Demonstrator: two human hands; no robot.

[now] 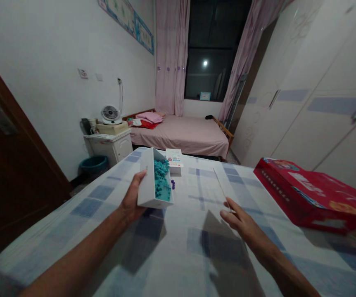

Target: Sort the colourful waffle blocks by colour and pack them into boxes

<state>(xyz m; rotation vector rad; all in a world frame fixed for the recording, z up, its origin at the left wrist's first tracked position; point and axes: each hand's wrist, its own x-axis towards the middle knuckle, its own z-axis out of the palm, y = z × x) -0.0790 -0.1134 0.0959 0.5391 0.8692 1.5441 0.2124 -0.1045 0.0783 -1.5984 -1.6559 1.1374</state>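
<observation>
My left hand (132, 197) grips a white open box (149, 183) from its outer side and holds it tilted above the table. The box is full of small teal plastic pieces (162, 179). A few dark purple pieces (173, 184) lie on the cloth just right of the box. My right hand (239, 219) rests near the table with its fingers pinching the near end of a thin white stick (220, 185) that runs away from me. A small white printed box (174, 160) lies flat beyond the tilted box.
The table (196, 247) wears a white and blue checked cloth. A large red flat box (314, 196) lies at the right. Beyond are a pink bed (190, 134), a white nightstand (110, 144) with a fan, a teal bin (93, 165), wardrobes at right and a brown door at left.
</observation>
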